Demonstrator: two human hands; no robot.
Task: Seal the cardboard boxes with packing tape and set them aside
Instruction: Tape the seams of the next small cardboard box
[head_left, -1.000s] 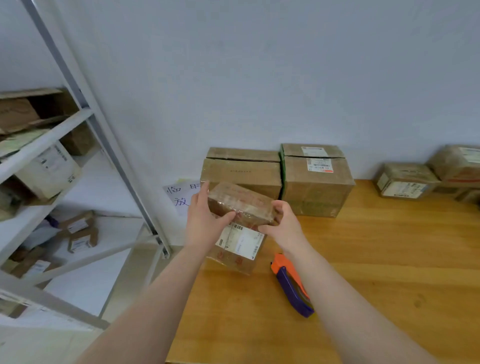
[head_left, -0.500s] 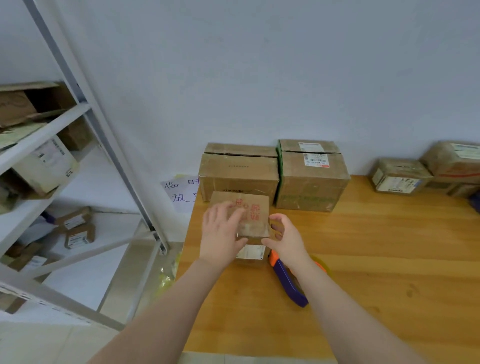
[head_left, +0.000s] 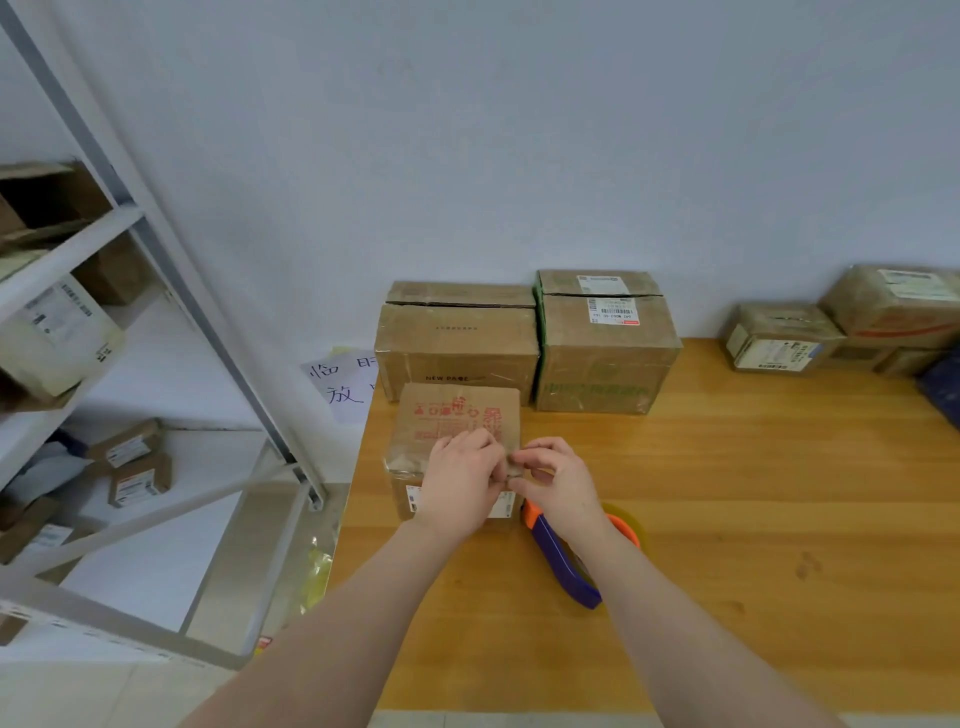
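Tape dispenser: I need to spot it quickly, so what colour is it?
The tape dispenser is purple with orange parts, beside the box; head view.

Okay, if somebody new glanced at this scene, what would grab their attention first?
Two bare hands meet at centre: the left hand lies on a small red-printed box on the wooden table, and the right hand pinches at its near right corner. Just right of that box lies a purple-and-orange tape dispenser, partly under the right forearm. Behind, a plain cardboard box and a labelled box stand side by side against the wall.
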